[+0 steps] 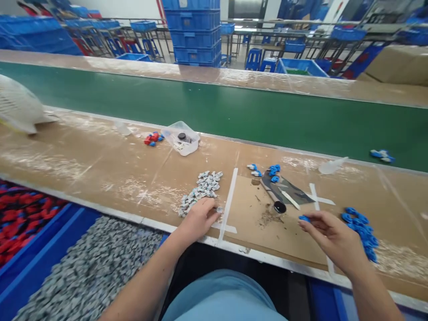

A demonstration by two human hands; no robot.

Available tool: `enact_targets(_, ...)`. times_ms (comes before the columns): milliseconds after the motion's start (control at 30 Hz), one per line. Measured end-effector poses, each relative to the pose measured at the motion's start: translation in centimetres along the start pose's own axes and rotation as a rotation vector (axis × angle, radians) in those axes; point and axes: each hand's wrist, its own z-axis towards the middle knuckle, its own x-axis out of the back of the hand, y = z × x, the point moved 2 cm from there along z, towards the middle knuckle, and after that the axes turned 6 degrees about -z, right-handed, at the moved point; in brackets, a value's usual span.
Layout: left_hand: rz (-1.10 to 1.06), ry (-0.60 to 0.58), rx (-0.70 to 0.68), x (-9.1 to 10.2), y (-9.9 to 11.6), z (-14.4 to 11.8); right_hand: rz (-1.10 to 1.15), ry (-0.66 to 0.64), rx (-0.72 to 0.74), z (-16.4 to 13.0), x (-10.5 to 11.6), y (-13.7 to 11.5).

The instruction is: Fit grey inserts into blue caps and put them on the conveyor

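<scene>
Seems only a few blue-and-white pieces [256, 173] have been paired up so far; loads of grey pieces [209, 183] and blue rings [364, 232] are left loose. One blue piece [304, 218] is pinched above the cardboard [284, 243] by the nearly closed fingers of the right hand [334, 234]; a pale piece [220, 209] is nipped, fingers barely parted, by the left hand [199, 218].

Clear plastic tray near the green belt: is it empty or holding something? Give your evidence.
Not empty: inside the clear plastic tray lie a black round item and some small pale pieces.

bare cardboard [245, 209] leaves passage between grey pieces [207, 183] and obstructing black cup [280, 207]
</scene>
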Motion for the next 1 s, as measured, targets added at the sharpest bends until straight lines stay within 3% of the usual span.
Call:
enact_targets(133, -0.321, -0.081, 0.102, -3.2, 1.7, 0.6, -0.061, -0.019, 0.195, 0.9, -0.3, -2.5)
enact_targets(333, -0.818, -0.185, 0.406, -8.0, 3.4, 1.3, -0.177, -0.041, 0.213, 1.5, -1.0, -2.4)
enact_targets(567, -0.956, -0.273, 0.501, -9.7, 4.2, 1.7, -0.241, -0.004, 0.346, 1.9, -1.1, -2.9)
enact_targets(700, -1.006, -0.249, 0.526, -10.1, 4.2, 1.8, -0.237, -0.007, 0.349, 1.9, -1.2, -3.1)
enact_targets(833, -1.093, -0.183, 0.541, -10.5, 4.2, 1.8, -0.163, -0.009, 0.260, 1.9, -1.3, -3.0)
enact_targets(1000, -1.176, -0.070, 0.555, -11.1, 4.0, 1.7, 0.201, -0.053, -0.111, 1.9, -1.5, -2.8)
